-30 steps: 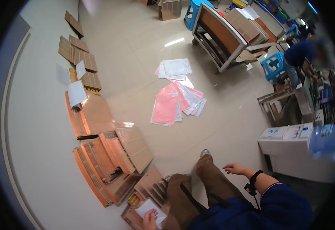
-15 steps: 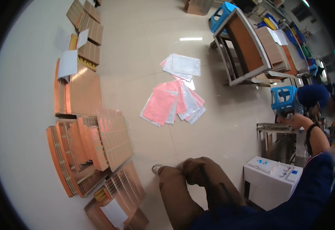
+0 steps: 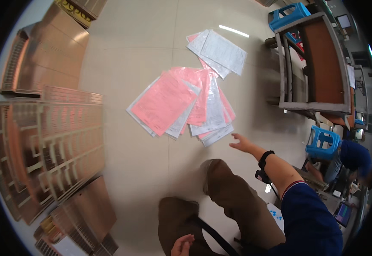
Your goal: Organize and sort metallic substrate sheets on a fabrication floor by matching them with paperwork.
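My right hand (image 3: pixel 241 143) reaches out over the floor, fingers stretched and nothing in them. It is nearest to the lower right corner of a fanned pile of papers in clear plastic sleeves. Pink sheets (image 3: pixel 165 102) lie on the left of the pile, white sheets (image 3: pixel 213 113) on its right. Farther off, more white sleeved sheets (image 3: pixel 224 51) overlap the pile's upper end. My left hand (image 3: pixel 182 245) shows at the lower edge, in front of my thigh, partly cut off. Its fingers are loosely bent, with a gap at the thumb and nothing seen in them.
Stacks of copper-coloured panels (image 3: pixel 66 141) stand along the left wall. At the right are a metal-framed cart (image 3: pixel 283 68) and a blue stool (image 3: pixel 323 141). A co-worker in blue (image 3: pixel 356 158) bends beside a bench. A black strap (image 3: pixel 213 235) hangs by my legs.
My right hand has swung from the bench side at the right down toward the papers. The papers appear closer, and my left hand has come into view.
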`<state>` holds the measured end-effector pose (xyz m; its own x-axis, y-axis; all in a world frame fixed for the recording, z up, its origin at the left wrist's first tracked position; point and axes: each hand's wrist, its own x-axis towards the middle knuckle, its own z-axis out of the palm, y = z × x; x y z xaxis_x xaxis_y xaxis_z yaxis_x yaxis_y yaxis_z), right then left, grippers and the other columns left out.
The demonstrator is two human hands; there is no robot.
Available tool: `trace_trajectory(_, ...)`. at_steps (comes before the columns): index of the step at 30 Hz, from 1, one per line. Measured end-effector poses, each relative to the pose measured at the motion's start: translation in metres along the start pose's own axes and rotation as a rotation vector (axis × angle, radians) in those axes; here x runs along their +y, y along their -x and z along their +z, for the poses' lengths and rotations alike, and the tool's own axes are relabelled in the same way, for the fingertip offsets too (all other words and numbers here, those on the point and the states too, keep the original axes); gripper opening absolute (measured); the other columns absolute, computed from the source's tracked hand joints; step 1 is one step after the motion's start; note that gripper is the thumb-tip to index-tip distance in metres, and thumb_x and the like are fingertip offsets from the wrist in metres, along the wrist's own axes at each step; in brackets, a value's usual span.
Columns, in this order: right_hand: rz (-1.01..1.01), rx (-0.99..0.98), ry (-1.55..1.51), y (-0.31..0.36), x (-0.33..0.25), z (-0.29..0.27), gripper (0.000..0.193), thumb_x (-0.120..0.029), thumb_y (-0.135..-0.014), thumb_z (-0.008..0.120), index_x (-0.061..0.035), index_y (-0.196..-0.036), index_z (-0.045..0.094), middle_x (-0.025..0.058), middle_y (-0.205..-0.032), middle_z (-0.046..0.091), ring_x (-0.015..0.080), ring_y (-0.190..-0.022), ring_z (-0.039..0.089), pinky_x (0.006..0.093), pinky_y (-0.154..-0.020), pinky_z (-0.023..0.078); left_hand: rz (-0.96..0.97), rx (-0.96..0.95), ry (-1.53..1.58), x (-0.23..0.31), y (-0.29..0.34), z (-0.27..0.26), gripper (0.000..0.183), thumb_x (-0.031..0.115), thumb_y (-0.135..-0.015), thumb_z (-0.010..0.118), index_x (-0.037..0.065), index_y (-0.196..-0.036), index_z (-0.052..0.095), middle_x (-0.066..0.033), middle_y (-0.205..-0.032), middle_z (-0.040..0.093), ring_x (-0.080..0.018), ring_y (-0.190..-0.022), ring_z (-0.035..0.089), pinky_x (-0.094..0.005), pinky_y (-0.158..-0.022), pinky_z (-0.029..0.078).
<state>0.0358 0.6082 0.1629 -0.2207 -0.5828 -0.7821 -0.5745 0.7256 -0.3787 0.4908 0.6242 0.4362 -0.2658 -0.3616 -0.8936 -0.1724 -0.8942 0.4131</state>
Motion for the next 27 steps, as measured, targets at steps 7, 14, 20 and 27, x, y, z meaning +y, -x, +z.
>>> trace_trajectory(7, -0.011, 0.346, 0.044, -0.176, 0.068, -0.041, 0.102, -0.047, -0.06, 0.08, 0.0011, -0.137, 0.033, 0.0246, -0.13, 0.044, 0.0354, -0.124, 0.041, 0.042, -0.102, 0.035, 0.042, 0.196, -0.058, -0.044, -0.129, -0.013, 0.027, 0.013, -0.097, 0.044, 0.0, -0.118, 0.053, -0.0113, -0.115, 0.058, -0.02, -0.105, 0.056, -0.0309, -0.092, 0.045)
trace_trajectory(14, 0.217, 0.532, 0.091, -0.206, 0.043, -0.011, 0.089, -0.047, -0.059, 0.081, 0.0019, -0.122, 0.04, 0.0252, -0.129, 0.043, 0.0362, -0.118, 0.046, 0.0443, -0.096, 0.04, 0.22, 0.307, -0.099, -0.046, -0.178, -0.018, 0.028, 0.013, -0.097, 0.043, -0.004, -0.118, 0.052, -0.0136, -0.114, 0.059, -0.0209, -0.104, 0.057, -0.0316, -0.093, 0.045)
trace_trajectory(20, 0.38, 0.085, -0.38, -0.175, 0.042, 0.096, 0.074, -0.058, -0.07, 0.071, 0.0091, -0.099, 0.057, 0.0176, -0.079, 0.066, 0.0297, -0.076, 0.066, 0.0393, -0.063, 0.054, 0.219, 0.244, -0.039, -0.031, -0.168, -0.009, 0.035, 0.021, -0.099, 0.04, -0.005, -0.119, 0.051, -0.016, -0.116, 0.057, -0.0242, -0.108, 0.055, -0.0355, -0.097, 0.042)
trace_trajectory(27, 0.334, -0.954, -0.576, -0.09, -0.025, 0.186, 0.046, -0.038, -0.093, 0.051, -0.0003, -0.12, 0.052, 0.0113, -0.097, 0.065, 0.0182, -0.079, 0.065, 0.0289, -0.061, 0.052, 0.166, 0.264, 0.064, -0.135, -0.275, -0.019, 0.026, 0.015, -0.095, 0.046, 0.0, -0.116, 0.054, -0.0127, -0.109, 0.061, -0.0193, -0.097, 0.06, -0.0301, -0.085, 0.047)
